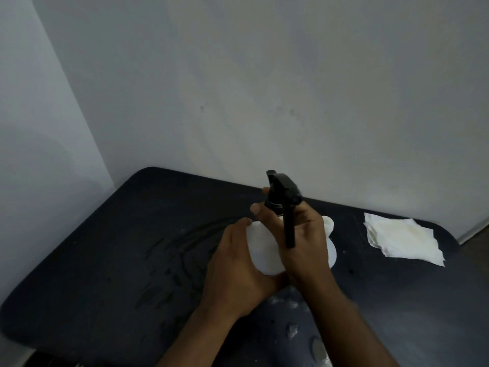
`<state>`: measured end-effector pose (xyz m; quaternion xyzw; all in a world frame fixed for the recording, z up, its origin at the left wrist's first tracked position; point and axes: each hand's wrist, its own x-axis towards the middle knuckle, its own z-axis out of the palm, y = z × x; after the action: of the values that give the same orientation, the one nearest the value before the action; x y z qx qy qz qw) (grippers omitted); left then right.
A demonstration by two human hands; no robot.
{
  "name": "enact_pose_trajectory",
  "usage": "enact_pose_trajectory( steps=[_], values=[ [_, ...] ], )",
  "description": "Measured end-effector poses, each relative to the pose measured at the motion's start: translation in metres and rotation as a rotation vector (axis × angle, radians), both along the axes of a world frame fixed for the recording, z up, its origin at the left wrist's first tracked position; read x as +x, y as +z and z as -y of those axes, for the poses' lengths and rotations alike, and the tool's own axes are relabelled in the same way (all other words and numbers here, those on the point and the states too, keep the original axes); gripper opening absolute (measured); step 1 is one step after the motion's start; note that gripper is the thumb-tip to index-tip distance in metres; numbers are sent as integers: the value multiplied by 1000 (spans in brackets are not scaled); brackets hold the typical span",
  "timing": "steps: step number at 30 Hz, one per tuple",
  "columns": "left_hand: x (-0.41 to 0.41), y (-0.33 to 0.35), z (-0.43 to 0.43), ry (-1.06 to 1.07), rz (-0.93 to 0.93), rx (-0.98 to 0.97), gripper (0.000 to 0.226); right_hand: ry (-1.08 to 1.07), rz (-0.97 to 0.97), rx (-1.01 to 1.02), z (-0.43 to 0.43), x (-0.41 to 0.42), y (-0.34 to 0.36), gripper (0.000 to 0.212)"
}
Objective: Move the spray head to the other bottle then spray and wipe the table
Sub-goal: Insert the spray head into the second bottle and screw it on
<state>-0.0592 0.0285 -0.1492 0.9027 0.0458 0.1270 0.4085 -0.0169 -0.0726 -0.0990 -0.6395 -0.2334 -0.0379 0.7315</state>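
A white bottle (262, 247) stands on the black table (119, 247), near its middle. My left hand (235, 266) wraps around the bottle's left side. The black spray head (284, 197) sits at the bottle's neck, its trigger hanging down over my fingers. My right hand (304, 242) grips the spray head at its collar. A second white bottle (330, 239) stands right behind, mostly hidden by my right hand. A folded white cloth (402, 238) lies on the table to the right.
Wet streaks (180, 255) mark the table left of the bottles, and droplets (291, 329) lie near the front edge. A pale wall rises close behind the table; the corner is at the left.
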Motion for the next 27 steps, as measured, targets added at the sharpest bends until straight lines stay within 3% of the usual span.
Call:
enact_pose_trajectory(
  steps=[4,10,15,23,27],
  values=[
    [-8,1,-4,38,10,-112,95,-16,1,-9,-1,-2,-4,17],
    [-14,4,1,123,28,-101,106,-154,92,-10,-9,-10,-7,12],
    [-16,3,5,132,68,-55,103,-282,171,-7,-12,-13,-12,24],
    [-14,3,5,141,1,-121,92,-254,298,-196,-2,-13,-15,3],
    [-15,4,0,121,15,-87,93,-193,291,-185,4,-11,-10,19]
  ],
)
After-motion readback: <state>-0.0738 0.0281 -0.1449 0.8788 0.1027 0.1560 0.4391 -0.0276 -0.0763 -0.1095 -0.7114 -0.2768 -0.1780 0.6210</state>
